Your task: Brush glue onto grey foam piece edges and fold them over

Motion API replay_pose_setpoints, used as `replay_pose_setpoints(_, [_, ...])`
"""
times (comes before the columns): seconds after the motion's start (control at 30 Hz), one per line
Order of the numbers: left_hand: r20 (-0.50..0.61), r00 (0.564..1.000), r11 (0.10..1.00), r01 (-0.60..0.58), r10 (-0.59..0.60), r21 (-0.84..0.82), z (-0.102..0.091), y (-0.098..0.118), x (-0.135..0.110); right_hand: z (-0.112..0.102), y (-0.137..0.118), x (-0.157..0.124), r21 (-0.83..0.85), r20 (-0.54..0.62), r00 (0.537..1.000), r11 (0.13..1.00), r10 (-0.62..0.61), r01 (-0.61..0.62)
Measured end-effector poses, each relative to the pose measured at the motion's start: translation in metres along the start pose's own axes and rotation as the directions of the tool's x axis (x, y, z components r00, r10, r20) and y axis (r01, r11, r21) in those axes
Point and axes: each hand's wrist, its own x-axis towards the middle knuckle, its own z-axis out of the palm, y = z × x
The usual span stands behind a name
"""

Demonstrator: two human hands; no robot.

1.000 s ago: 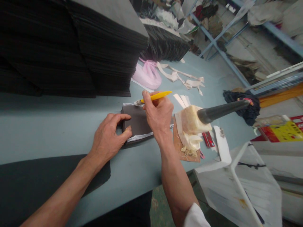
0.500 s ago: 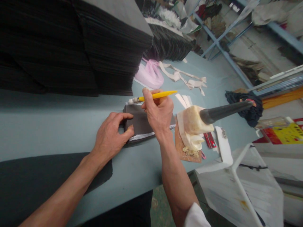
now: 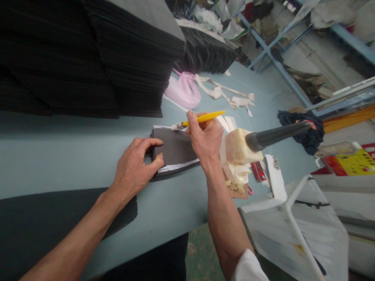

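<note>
A small dark rectangular piece (image 3: pixel 175 150) with white glue along its edges lies on the blue-grey table (image 3: pixel 58 148). My left hand (image 3: pixel 136 168) pinches its left edge between thumb and fingers and holds it down. My right hand (image 3: pixel 206 138) grips a yellow-handled brush (image 3: pixel 202 118), whose bristle tip rests on the far edge of the dark piece. Just right of my right hand stands a glue-caked pot (image 3: pixel 238 152) with a black handle (image 3: pixel 277 135) sticking out to the right.
Tall stacks of black sheets (image 3: pixel 88 54) fill the back left. A pink bag (image 3: pixel 183 90) and white strips (image 3: pixel 231 99) lie behind. A dark sheet (image 3: pixel 43 226) covers the near left table. A dark cloth (image 3: pixel 304 128), a yellow box (image 3: pixel 351 162) and a white board (image 3: pixel 295 230) are right.
My right hand and the brush have slid to the right along the piece's far edge. The left hand stays put on the piece.
</note>
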Motion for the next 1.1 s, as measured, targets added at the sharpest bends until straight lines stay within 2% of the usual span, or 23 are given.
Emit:
replay_pose_setpoints(0.2, [0.0, 1.0, 1.0, -0.001, 0.001, -0.014, 0.0, 0.0, 0.0, 0.013, -0.012, -0.006, 0.109, 0.049, 0.998, 0.994, -0.039, 0.033])
replay_pose_setpoints(0.33, [-0.008, 1.0, 1.0, -0.002, 0.002, -0.018, 0.0, 0.001, 0.0, 0.019, -0.01, -0.004, 0.021, 0.052, 0.998, 0.999, -0.027, 0.026])
replay_pose_setpoints(0.4, [-0.014, 1.0, 1.0, -0.003, 0.002, -0.018, 0.0, 0.002, 0.0, 0.016, -0.008, -0.002, -0.028, 0.013, 1.0, 0.999, -0.024, 0.024])
replay_pose_setpoints(0.5, [-0.005, 1.0, 1.0, -0.003, 0.003, -0.012, -0.001, 0.002, 0.0, 0.011, -0.009, 0.0, -0.015, -0.021, 0.999, 0.999, -0.038, 0.038])
replay_pose_setpoints(0.63, [0.007, 1.0, 1.0, -0.005, 0.005, -0.012, -0.001, 0.001, 0.0, 0.016, -0.014, -0.003, 0.071, 0.029, 0.997, 0.995, -0.068, 0.066])
replay_pose_setpoints(0.73, [0.006, 1.0, 1.0, -0.006, 0.006, -0.006, -0.001, 0.0, 0.0, 0.021, -0.011, -0.004, 0.076, 0.068, 0.995, 0.995, -0.069, 0.063])
replay_pose_setpoints(1.1, [0.003, 1.0, 1.0, -0.001, 0.001, -0.001, -0.001, -0.001, 0.001, -0.007, 0.012, 0.004, -0.078, -0.041, 0.999, 0.997, -0.001, -0.003])
